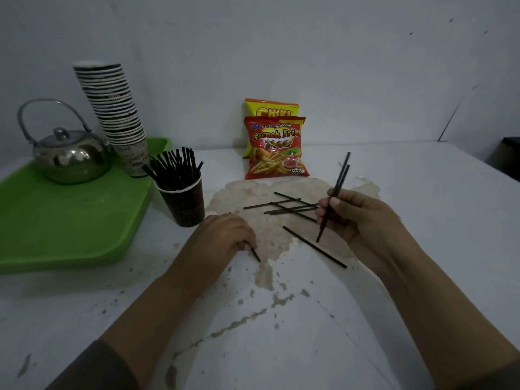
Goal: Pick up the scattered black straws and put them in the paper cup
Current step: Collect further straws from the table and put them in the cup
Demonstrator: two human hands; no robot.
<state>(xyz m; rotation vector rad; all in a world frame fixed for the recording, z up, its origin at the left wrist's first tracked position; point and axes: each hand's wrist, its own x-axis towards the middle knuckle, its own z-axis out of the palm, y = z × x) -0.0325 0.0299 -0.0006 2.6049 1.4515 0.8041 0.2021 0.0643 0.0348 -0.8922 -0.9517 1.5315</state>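
A dark paper cup (184,205) stands left of centre on the white table, full of several black straws (176,170). Several loose black straws (284,207) lie crossed on a brown stain in the middle, and one long straw (313,246) lies nearer to me. My right hand (357,218) is closed on two straws (339,182) that stick up and away from me. My left hand (222,235) rests palm down on the table, fingers curled over a straw whose end (255,254) pokes out below the hand.
A green tray (56,220) at the left holds a steel teapot (69,156) and a tall stack of paper cups (115,114). Two snack bags (274,144) lean on the back wall. A dark bin (509,159) sits at the far right edge.
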